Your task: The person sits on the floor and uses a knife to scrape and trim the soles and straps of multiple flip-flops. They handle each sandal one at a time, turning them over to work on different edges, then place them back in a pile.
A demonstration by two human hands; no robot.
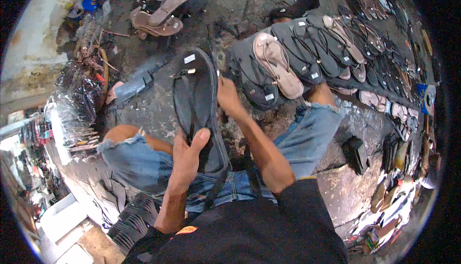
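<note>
A black sandal pair (205,105), with thin straps, a small gold ornament and a white label near one end, is held up over my lap, the two soles partly overlapping. My left hand (187,152) grips the near part, thumb lying on top of the sole and fingers hidden beneath. At the far right edge is my right hand (228,96), closed against the side of the sole, its fingertips mostly hidden behind it.
Rows of finished black sandals (259,84) and a pink-beige sandal (277,65) lie to the right. More beige sandals (173,2) sit far left. A dark block (356,154) stands on the floor at right. Plastic-wrapped material (72,105) lies left, and stacked black soles (134,221) lie near left.
</note>
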